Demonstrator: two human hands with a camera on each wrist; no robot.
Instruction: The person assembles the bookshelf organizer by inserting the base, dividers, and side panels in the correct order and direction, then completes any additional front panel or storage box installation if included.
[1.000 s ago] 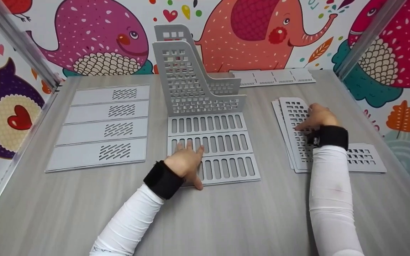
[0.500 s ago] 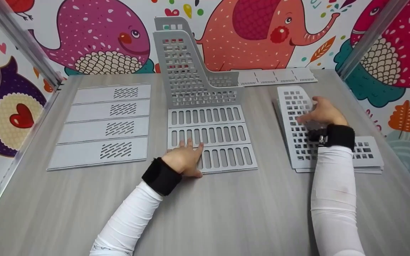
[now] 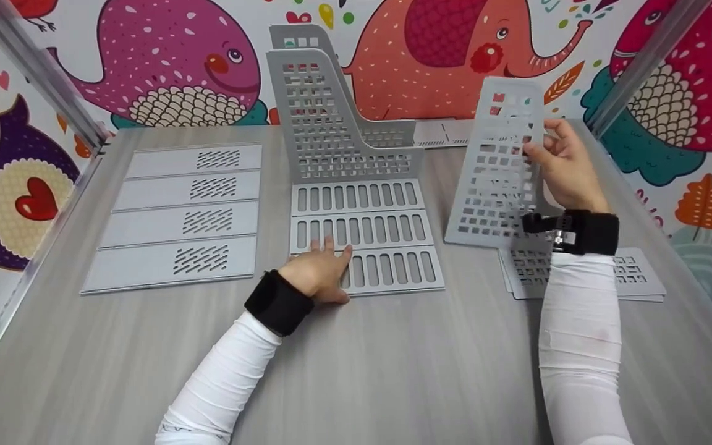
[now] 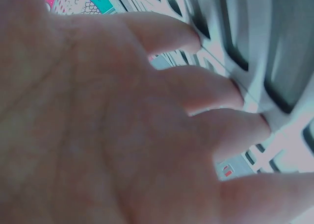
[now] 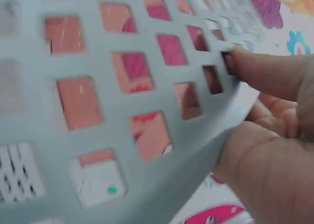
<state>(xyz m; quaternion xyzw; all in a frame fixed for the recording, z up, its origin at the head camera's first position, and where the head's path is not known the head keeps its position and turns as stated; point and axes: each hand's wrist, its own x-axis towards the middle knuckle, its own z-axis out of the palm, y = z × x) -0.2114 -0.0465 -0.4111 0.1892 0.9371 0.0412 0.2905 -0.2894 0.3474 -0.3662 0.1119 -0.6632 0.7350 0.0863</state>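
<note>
My right hand point(image 3: 569, 164) pinches the right edge of a grey perforated side panel point(image 3: 498, 167), raised and tilted above the other panels. In the right wrist view, thumb and fingers grip the edge of this panel point(image 5: 105, 72), and the coloured wall shows through its square holes. My left hand point(image 3: 319, 272) rests with spread fingers on the front of a slotted grey panel point(image 3: 387, 232) of three sections. At that panel's far end stand two upright side panels point(image 3: 322, 117), one behind the other. The left wrist view shows the fingers point(image 4: 211, 89) touching the slotted surface.
A flat four-section panel point(image 3: 177, 216) with slanted slits lies at left. More perforated panels point(image 3: 634, 272) lie stacked under the right forearm. Behind the upright panels, a flat strip point(image 3: 439, 133) lies by the printed wall point(image 3: 430, 62). Metal posts point(image 3: 646, 68) stand at the table corners.
My right hand has lifted the top perforated panel off the right stack, up and to the left, tilting it upright. The left hand stays on the slotted panel; the head view has shifted slightly.
</note>
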